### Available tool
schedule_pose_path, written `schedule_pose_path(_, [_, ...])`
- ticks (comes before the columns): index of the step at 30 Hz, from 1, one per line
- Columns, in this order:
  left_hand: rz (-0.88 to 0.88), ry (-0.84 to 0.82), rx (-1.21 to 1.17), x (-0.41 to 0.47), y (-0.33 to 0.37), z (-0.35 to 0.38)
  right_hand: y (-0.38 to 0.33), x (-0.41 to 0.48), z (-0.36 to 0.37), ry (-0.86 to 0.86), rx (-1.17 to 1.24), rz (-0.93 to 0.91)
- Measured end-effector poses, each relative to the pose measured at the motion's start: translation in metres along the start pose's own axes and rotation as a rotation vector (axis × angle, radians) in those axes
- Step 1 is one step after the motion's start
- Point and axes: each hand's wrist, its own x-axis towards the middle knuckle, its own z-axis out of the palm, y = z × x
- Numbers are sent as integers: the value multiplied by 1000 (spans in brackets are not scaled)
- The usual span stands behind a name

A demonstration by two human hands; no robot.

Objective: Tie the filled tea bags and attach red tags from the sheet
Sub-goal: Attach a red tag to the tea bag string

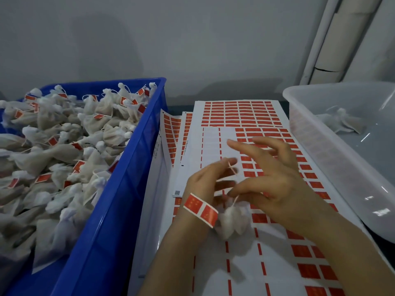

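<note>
A small white filled tea bag (233, 218) lies on the sheet of red tags (241, 113), just under my hands. Its thin string runs up from the bag's neck. My left hand (207, 180) pinches the upper end of the string with curled fingers. A strip of two red tags (201, 207) is stuck across my left wrist. My right hand (275, 176) hovers over the bag with its fingers spread, and its thumb tip pinches the string just above the bag's neck.
A blue crate (128, 189) on the left is heaped with tied, tagged tea bags. A clear plastic bin (316, 146) on the right holds a few untagged bags (342, 122). More tag sheets (171, 129) lie stacked under the top one. A grey wall stands behind.
</note>
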Motion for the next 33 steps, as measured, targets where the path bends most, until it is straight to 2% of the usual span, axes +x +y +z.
schedule_pose_path(1, [79, 25, -78, -6, 0, -10, 2, 0, -3, -11, 19, 55])
schedule_pose_path(2, [109, -33, -167, -14, 4, -19, 4, 1, -6, -27, 36, 109])
schedule_pose_path(4, [47, -399, -349, -28, 10, -29, 7, 3, -13, -81, 77, 217])
schedule_pose_path(5, [-11, -612, -361, -32, 11, -29, 9, 3, -15, -114, 110, 267])
schedule_pose_path(6, [-65, -764, -306, -34, 9, -29, 10, 2, -16, -106, 156, 309])
schedule_pose_path(7, [-112, -823, -193, -34, 6, -26, 9, 1, -16, -78, 218, 354])
schedule_pose_path(9, [-245, -789, 11, -30, -3, -21, 8, -1, -15, 8, 259, 381])
schedule_pose_path(11, [-335, -689, 44, -28, -5, -15, 4, -3, -14, 42, 262, 367])
schedule_pose_path(13, [-385, -584, -97, -25, -2, -16, 0, -2, -15, 7, 281, 358])
schedule_pose_path(16, [-412, -516, -432, -22, 2, -19, -1, -1, -13, -77, 303, 364])
schedule_pose_path(18, [-388, -420, -452, -22, 3, -20, -1, -2, -12, -118, 309, 352])
schedule_pose_path(22, [-330, -245, -250, -23, 4, -17, 2, -4, -13, -90, 304, 330])
schedule_pose_path(29, [-315, -189, -170, -24, 5, -15, 9, -5, -19, -18, 450, 412])
schedule_pose_path(31, [-241, -180, 13, -25, 4, -13, 9, -4, -19, -41, 556, 425])
schedule_pose_path(33, [-127, -173, 304, -26, 0, -12, 10, -4, -18, -85, 649, 433])
